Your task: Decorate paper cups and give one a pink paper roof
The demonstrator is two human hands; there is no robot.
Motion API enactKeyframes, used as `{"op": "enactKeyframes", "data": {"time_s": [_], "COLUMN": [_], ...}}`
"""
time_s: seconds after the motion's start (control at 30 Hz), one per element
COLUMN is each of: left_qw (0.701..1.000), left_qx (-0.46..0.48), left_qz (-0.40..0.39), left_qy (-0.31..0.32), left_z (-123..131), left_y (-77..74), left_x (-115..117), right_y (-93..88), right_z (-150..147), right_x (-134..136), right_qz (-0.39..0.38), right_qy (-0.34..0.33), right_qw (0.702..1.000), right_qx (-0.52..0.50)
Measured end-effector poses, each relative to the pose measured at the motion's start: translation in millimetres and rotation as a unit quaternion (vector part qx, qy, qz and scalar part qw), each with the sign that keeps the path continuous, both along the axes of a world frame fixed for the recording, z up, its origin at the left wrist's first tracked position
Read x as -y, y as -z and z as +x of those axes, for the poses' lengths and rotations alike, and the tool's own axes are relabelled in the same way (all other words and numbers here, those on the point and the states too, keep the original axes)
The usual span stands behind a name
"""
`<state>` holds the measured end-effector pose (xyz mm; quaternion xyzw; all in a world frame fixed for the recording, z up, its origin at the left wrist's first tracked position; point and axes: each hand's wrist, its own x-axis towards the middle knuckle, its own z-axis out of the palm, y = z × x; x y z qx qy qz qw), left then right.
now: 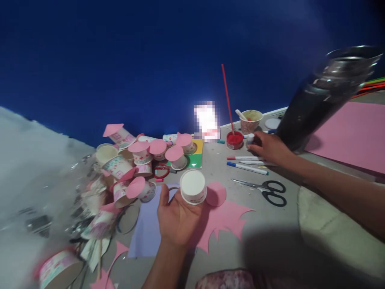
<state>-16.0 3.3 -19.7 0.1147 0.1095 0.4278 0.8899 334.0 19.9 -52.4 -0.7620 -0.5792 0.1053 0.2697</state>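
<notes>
On my left hand (179, 218), palm up, an upside-down paper cup (193, 184) with its white base upward is held at the fingers. Beside it a pink paper disc (216, 194) lies against a jagged pink paper offcut (222, 218). My right hand (267, 146) reaches to the back of the table, its fingers pinched on a small white cylindrical thing (250, 139), partly hidden. Near that hand are a red tub (234, 140) with a red stick in it, several markers (249, 168) and black-handled scissors (272, 192).
Several paper cups with pink discs (138, 150) crowd the left side, beside clear plastic wrapping (72, 192). A lilac sheet (144, 233) lies under my left arm. Right of centre stand a patterned cup (252, 120) and a tall dark container (321, 96); pink sheets (355, 136) lie behind.
</notes>
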Motion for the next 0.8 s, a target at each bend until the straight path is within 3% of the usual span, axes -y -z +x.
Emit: {"op": "enactKeyframes", "data": {"time_s": [0.13,0.23,0.3,0.37,0.57,0.8], "left_qw": [0.997,0.991,0.989,0.988,0.983,0.976], "left_qx": [-0.048,-0.073,-0.072,-0.068,-0.095,-0.118], "left_qz": [-0.044,-0.062,-0.065,-0.067,-0.079,-0.109], "left_qy": [-0.05,-0.089,-0.11,-0.12,-0.139,-0.145], "left_z": [0.4,0.6,0.2,-0.5,1.3,5.4], "left_y": [-1.6,-7.1,-12.2,-17.2,-26.6,-28.3], "left_x": [-0.5,-1.5,-2.0,-2.0,1.1,3.2], "right_y": [-18.2,-35.0,-39.9,-37.6,-25.2,-29.4], "right_z": [1.4,-15.7,-36.8,-58.9,-102.6,-145.0], "right_x": [24.5,51.1,61.7,64.1,50.8,45.3], "right_qz": [-0.021,-0.007,-0.003,-0.057,0.014,-0.061], "right_qy": [-0.012,-0.04,-0.141,-0.219,-0.4,-0.393], "right_qw": [0.999,0.998,0.99,0.973,0.914,0.901], "right_qx": [0.037,0.053,-0.002,-0.041,0.064,0.175]}}
